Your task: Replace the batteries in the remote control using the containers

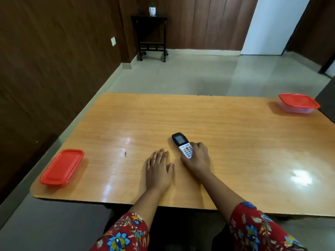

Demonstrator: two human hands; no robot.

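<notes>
A black and white remote control [181, 144] lies face up on the wooden table [235, 142], near the middle. My right hand [198, 158] wraps around its lower end, with fingers curled on its right side. Just left of the remote, my left hand [159, 169] rests flat on the table, fingers apart, holding nothing. One container with a red lid [62, 167] sits at the table's near left corner. At the far right corner stands a second red-lidded container [298, 103]. Both lids are on, so their contents are hidden.
A small dark speck [125, 154] lies on the table left of my left hand. Beyond the table is pale floor, with a dark side table [150, 35] against the wood-panelled wall. The table's near edge runs just in front of my sleeves.
</notes>
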